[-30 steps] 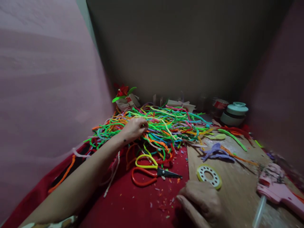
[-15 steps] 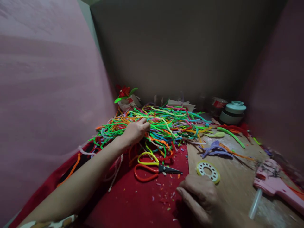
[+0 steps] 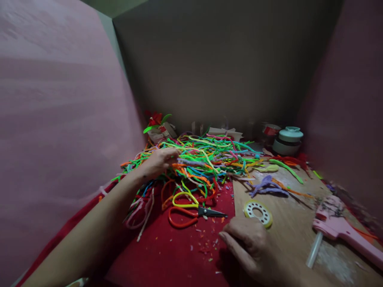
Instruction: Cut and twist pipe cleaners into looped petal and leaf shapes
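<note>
My left hand (image 3: pixel 158 161) reaches into a big heap of colourful pipe cleaners (image 3: pixel 209 157), fingers pinched on a pale purple pipe cleaner (image 3: pixel 191 162) that sticks out to the right. My right hand (image 3: pixel 254 248) rests knuckles up near the front, where the red cloth (image 3: pixel 167 255) meets the wooden board (image 3: pixel 296 243). Its fingers are curled under, hiding whatever may be in them. Scissors (image 3: pixel 191 210) with orange and yellow handles lie between the two hands. A yellow-rimmed tape roll (image 3: pixel 258 213) lies just beyond my right hand.
A pink glue gun (image 3: pixel 339 228) lies at the right. A teal lidded jar (image 3: pixel 287 140) stands at the back right, a red flower (image 3: pixel 154 118) at the back left. Bent purple pipe cleaners (image 3: pixel 266 186) and small clippings litter the surface. Walls close in on three sides.
My left hand has drawn leftward out of the heap with a pale purple pipe cleaner pinched in it. My right hand has stayed in place.
</note>
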A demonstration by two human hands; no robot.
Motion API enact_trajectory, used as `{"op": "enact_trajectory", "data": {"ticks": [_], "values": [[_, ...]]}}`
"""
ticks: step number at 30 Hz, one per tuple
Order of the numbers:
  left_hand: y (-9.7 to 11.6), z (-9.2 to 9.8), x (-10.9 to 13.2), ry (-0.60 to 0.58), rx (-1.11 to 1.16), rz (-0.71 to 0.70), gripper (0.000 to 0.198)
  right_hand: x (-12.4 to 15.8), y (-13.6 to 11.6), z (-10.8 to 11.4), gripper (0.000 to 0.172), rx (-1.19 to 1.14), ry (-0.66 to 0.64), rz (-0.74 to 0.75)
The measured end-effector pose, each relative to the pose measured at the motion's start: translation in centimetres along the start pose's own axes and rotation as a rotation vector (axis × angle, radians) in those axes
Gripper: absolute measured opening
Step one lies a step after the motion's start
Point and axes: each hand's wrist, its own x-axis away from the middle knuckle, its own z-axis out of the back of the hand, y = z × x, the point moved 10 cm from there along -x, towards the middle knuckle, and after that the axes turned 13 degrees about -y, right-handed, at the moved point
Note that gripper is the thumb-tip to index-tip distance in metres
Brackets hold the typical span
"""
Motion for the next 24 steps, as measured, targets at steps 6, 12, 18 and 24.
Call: {"op": "enact_trajectory", "data": {"ticks": [6,12,18,24], "values": [[-2.9,5.0,2.5,0.502,0.721,0.069,0.017,-0.1,-0.2,0.2,0.032,0.006,0.000,0.008],[-2.8,5.5,2.8,0.680,1.046,-0.069,0.011,-0.2,-0.5,0.2,0.033,-0.032,-0.004,0.016],[7.7,-0.6,1.1,0.025,0.774,-0.202,0.015,-0.2,2.4,0.2,0.024,-0.437,0.041,-0.154],[16.2,-5.5,2.6,0.035,0.270,-0.522,0.021,0.4,4.8,0.7,0.041,-0.660,0.189,-0.217]]}}
